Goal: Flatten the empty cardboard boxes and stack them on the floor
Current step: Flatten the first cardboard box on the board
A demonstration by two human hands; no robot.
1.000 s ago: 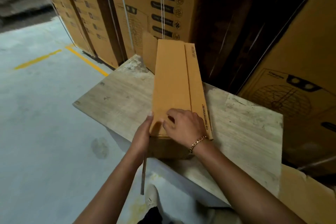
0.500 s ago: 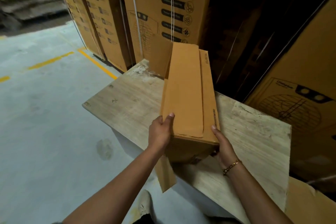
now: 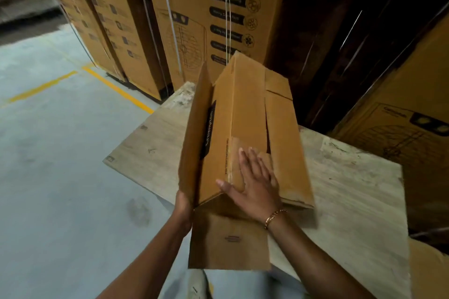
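A long brown cardboard box point(image 3: 245, 114) lies tilted over the wooden table point(image 3: 352, 192), its near end raised and rolled toward the right. A loose flap point(image 3: 228, 240) hangs down from its near end over the table's edge. My left hand point(image 3: 183, 204) grips the box's lower left panel at the near end, mostly hidden behind it. With spread fingers, my right hand point(image 3: 255, 182) lies flat on the box's top face near the seam.
Tall printed appliance cartons point(image 3: 218, 19) stand against the table's far side and to the left point(image 3: 102, 22). Another large carton point(image 3: 401, 124) stands at the right. Grey concrete floor point(image 3: 60, 165) with yellow lines point(image 3: 116, 87) lies to the left.
The box has been lifted and turned, so its side panel and a hanging flap now show. My right hand moved from the box's right end corner onto its top face.
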